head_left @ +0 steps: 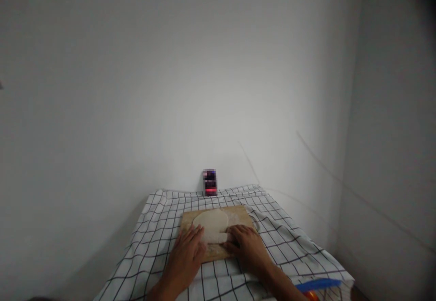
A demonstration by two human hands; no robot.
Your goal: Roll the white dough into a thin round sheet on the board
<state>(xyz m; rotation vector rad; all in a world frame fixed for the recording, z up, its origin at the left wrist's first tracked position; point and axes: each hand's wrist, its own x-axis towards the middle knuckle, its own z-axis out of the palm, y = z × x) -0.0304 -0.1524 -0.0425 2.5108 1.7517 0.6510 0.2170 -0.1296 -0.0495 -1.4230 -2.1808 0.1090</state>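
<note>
Bare white walls (136, 87) meeting in a corner (right side), checked cloth (286, 242) over table, soft light

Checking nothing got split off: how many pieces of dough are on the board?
1: a flattened dough sheet on the wooden board, with the left hand and right hand at its near edge.

Table under a checked cloth (293, 242), with wooden board (242, 213), blurred box (210, 183), blue thing (318, 284).
</note>
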